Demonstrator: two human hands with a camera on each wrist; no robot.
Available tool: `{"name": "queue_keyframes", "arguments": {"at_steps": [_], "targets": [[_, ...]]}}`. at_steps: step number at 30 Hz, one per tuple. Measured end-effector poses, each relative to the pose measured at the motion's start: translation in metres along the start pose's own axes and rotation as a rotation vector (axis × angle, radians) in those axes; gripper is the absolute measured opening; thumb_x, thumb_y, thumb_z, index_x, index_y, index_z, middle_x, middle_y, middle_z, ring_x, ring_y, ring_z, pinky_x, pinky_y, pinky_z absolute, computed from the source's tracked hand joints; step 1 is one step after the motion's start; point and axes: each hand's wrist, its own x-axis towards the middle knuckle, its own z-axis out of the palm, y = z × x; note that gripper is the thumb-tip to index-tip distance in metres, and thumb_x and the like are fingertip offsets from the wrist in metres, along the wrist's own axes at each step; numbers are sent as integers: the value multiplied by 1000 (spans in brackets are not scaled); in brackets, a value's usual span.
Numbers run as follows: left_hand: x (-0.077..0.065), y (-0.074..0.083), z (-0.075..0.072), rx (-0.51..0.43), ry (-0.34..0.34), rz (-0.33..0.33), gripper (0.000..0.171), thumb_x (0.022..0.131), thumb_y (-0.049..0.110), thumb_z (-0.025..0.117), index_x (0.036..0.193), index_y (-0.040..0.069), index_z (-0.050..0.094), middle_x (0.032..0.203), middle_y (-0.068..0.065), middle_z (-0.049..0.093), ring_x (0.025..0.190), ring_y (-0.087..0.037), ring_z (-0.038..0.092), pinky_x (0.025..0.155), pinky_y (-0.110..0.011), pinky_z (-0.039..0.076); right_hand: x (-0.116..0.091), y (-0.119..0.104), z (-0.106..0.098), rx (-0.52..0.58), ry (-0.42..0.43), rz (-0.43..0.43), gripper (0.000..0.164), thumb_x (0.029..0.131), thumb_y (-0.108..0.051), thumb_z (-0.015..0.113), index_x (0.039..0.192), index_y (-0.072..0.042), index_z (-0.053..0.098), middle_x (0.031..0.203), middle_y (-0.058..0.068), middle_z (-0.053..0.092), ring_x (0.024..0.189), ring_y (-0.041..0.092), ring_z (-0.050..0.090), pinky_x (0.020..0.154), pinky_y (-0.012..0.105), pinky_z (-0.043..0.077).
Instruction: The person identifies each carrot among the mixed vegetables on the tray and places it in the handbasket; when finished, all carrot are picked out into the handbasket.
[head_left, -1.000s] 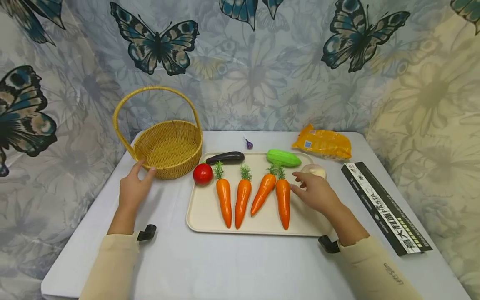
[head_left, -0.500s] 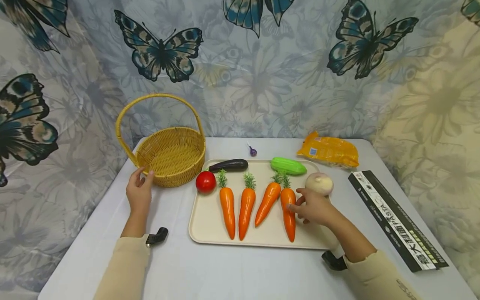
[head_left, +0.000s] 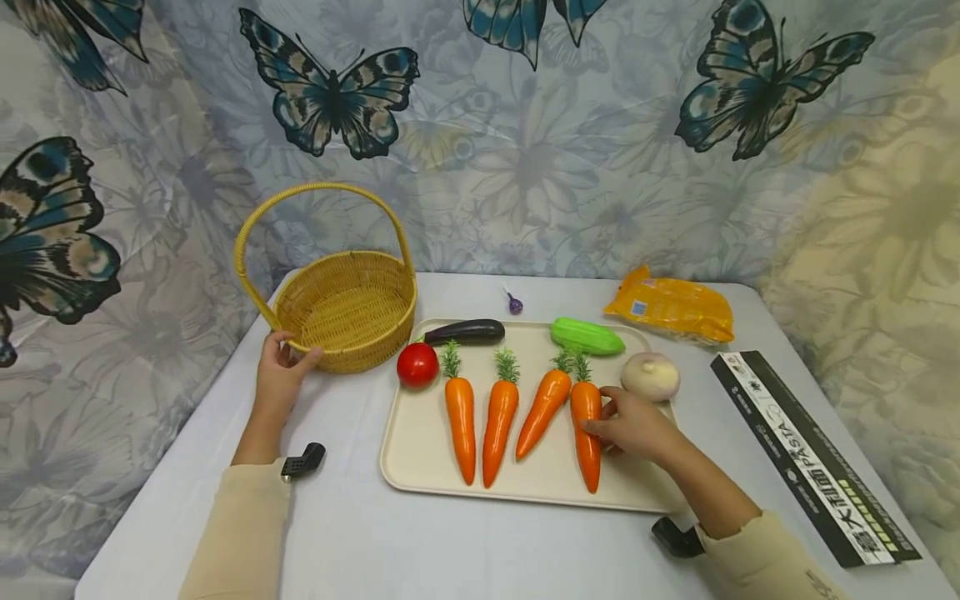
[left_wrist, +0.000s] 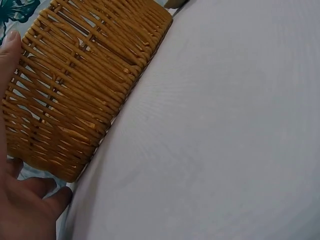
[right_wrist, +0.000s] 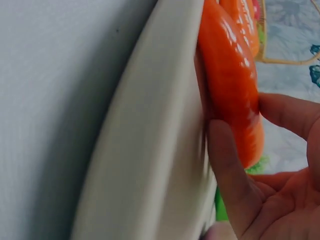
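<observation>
Rightmost carrot [head_left: 588,457] pinched by right hand [head_left: 636,429] — left hand [head_left: 280,375] grips the basket [head_left: 363,357].

Table [head_left: 465,550] had a plain white top, rounded back corners. Basket [head_left: 367,354] stood upright at back left, handle up, just beside the back left corner of the tray [head_left: 414,454]; couldn't tell if they touched. Tray was cream, lay flat mid-table, long side to the front. Small purple bulb [head_left: 515,306] lay behind the tray, near the back edge, between basket and bag [head_left: 671,307]. Bag was shiny orange, lay at back right, past the tray's back right corner. Box [head_left: 813,458] was long, black with white strip, printed PASTA; lay flat right of tray, slanted, roughly along the table's right edge.
</observation>
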Motion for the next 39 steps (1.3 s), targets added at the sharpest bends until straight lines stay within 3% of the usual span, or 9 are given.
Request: {"name": "queue_keyframes", "arguments": {"at_steps": [4, 9, 15, 20, 25, 29, 35, 39], "targets": [[0, -2, 4, -6, 12, 22, 60, 89, 10, 72, 135, 0, 35, 160, -11, 12, 146, -25, 15, 114, -43, 25, -2, 3, -5, 101, -11, -3, 77, 84, -14, 75, 142, 13, 31, 98, 17, 55, 70, 22, 66, 60, 37, 58], [4, -8, 4, -20, 47, 56, 65, 91, 16, 71, 142, 5, 32, 162, -7, 2, 144, -29, 20, 109, -28, 34, -1, -6, -18, 186, -35, -12, 77, 87, -15, 73, 144, 10, 29, 111, 22, 52, 73, 25, 67, 65, 41, 59], [7, -7, 10, -57, 50, 111, 63, 89, 12, 72, 139, 2, 36, 161, -9, 7, 143, -33, 24, 103, -24, 40, 11, -25, -33, 229, -36, -93, 74, 90, -12, 69, 147, 9, 26, 124, 28, 48, 85, 26, 66, 69, 41, 59], [9, -3, 15, -67, 37, 92, 65, 89, 10, 73, 141, 2, 36, 160, -9, 8, 143, -32, 23, 101, -22, 41, 28, -39, -36, 245, -65, -148, 75, 92, -12, 68, 150, 3, 24, 131, 29, 44, 95, 31, 64, 73, 44, 59], [5, 13, 15, -60, 44, 69, 67, 88, 8, 73, 142, 1, 35, 160, -12, 10, 143, -33, 24, 99, -21, 42, 57, -59, -24, 308, -109, -163, 73, 91, -11, 68, 151, -2, 27, 129, 26, 47, 94, 29, 64, 79, 48, 57], [0, 22, 14, -38, 55, 76, 67, 89, 10, 73, 143, 1, 35, 160, -12, 12, 142, -34, 25, 104, -28, 40, 81, -85, -8, 375, -148, -163, 71, 92, -10, 68, 151, -5, 30, 126, 23, 49, 94, 30, 64, 80, 47, 57], [-7, 21, 11, -1, 58, 32, 71, 88, 17, 75, 145, 3, 35, 160, -10, 13, 142, -33, 25, 107, -34, 37, 107, -127, 14, 399, -199, -215, 68, 94, -11, 66, 151, -10, 29, 124, 20, 49, 101, 33, 62, 75, 44, 58], [-11, 17, 4, -1, 70, 30, 70, 88, 15, 74, 145, 2, 35, 160, -11, 12, 142, -34, 25, 106, -30, 38, 124, -152, 35, 409, -235, -213, 64, 94, -13, 67, 149, -10, 34, 123, 17, 50, 99, 31, 63, 74, 42, 59]]}}
